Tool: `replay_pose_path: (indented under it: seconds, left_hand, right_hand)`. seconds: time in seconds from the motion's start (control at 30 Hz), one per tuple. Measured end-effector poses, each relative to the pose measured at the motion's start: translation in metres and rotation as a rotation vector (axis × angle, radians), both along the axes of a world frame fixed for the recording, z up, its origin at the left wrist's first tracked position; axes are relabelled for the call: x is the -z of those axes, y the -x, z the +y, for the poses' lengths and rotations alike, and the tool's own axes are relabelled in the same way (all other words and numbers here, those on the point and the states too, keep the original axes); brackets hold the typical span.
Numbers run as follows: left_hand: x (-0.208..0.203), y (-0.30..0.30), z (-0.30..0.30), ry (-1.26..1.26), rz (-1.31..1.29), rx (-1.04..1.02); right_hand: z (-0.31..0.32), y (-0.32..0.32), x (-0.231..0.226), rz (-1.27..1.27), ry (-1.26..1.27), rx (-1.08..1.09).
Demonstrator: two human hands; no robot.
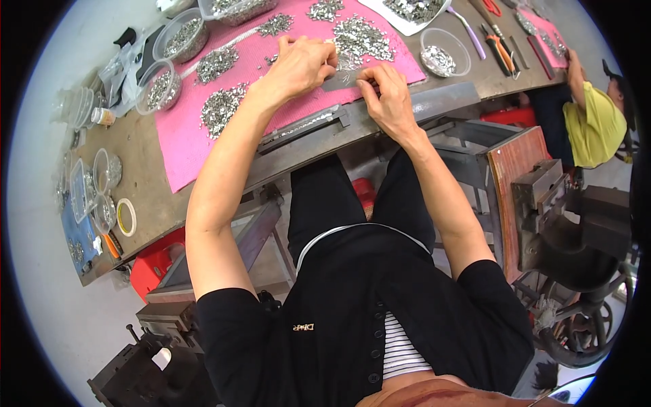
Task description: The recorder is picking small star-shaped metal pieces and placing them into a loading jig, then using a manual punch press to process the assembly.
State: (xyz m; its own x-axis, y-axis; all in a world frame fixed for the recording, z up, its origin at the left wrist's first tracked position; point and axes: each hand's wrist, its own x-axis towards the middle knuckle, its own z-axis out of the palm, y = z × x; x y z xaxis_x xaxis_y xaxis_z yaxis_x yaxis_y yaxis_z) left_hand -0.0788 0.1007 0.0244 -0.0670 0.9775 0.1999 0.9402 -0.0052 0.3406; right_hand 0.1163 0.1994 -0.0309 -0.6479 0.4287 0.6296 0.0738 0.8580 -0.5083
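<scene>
My left hand (302, 66) is over the pink mat (178, 157), its fingers curled down and closed at a scatter of thin silvery pieces (348, 66). To its right, my right hand (388, 99) has thumb and fingertips drawn together at the near side of the same pieces. Whatever either hand pinches is too small to make out. Just beyond the hands lies a heap of small shiny metal parts (364, 39). Nearer, along the table's front edge, a metal channel (303, 129) contains a row of small bright parts.
More heaps of metal parts (224, 110) lie left on the mat. Clear plastic tubs (159, 87) of parts stand left, another tub (445, 53) right. Orange-handled pliers (500, 53) lie far right. A yellow-shirted person (595, 125) sits at the right; a vise (542, 183) is nearer.
</scene>
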Motion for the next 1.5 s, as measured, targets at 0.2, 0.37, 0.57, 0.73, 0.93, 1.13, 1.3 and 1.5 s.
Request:
replay_pose_path:
  seconds: [0.2,0.37,0.57,0.73,0.93,1.13,1.3,1.5]
  left_hand:
    - [0.012,-0.002,0.006,0.042,0.128,0.027]
    - [0.018,-0.005,0.005,0.052,0.235,0.076]
    - [0.029,-0.017,0.004,-0.205,0.338,0.075]
    - [0.024,-0.007,0.003,-0.208,-0.054,0.067]
    - [0.004,-0.039,-0.061,-0.406,-0.456,-0.201]
    - [0.01,-0.066,-0.1,-0.373,-0.536,-0.32]
    - [0.024,-0.071,-0.104,-0.413,-0.511,-0.317]
    - [0.029,-0.072,-0.101,-0.453,-0.511,-0.284]
  right_hand:
    - [-0.002,-0.002,-0.003,0.005,0.022,0.0]
    - [-0.016,-0.006,-0.016,-0.005,0.104,-0.11]
    - [-0.042,0.002,-0.021,0.002,0.104,-0.304]
    - [-0.048,0.004,-0.027,-0.019,0.054,-0.328]
    - [-0.048,0.005,-0.025,-0.036,0.025,-0.351]
    - [-0.047,0.007,-0.028,-0.067,-0.076,-0.341]
    - [-0.05,0.006,-0.034,-0.123,-0.277,-0.301]
    - [-0.042,0.002,-0.026,-0.018,-0.012,-0.292]
